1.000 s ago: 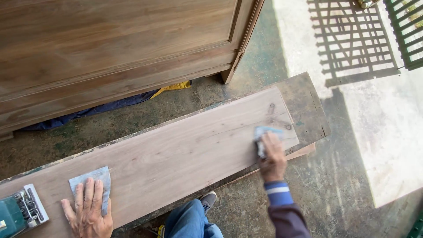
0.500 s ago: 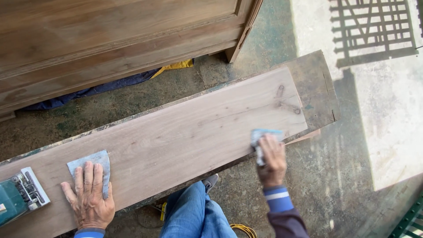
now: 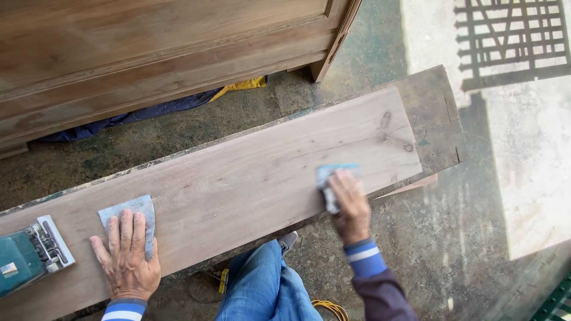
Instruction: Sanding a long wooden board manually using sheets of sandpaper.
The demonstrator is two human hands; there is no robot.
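A long pale wooden plank (image 3: 238, 184) lies across a darker board (image 3: 431, 119). My right hand (image 3: 348, 205) presses a folded grey-blue piece of sandpaper (image 3: 327, 175) onto the plank near its right end, close to the near edge. My left hand (image 3: 126, 258) lies flat, fingers spread, on a second grey sheet of sandpaper (image 3: 132, 211) at the plank's left part. Dark knots (image 3: 395, 137) mark the plank's far right end.
A green electric sander (image 3: 30, 258) sits on the plank's left end. A large wooden cabinet (image 3: 154, 53) stands behind, with blue and yellow cloth (image 3: 160, 110) under it. My jeans-clad leg (image 3: 262, 291) and shoe are below the plank. Concrete floor, a yellow cord (image 3: 327, 309).
My right hand slid the sandpaper leftward along the plank, away from the knots. My left hand stayed on its sheet. The view shifted slightly.
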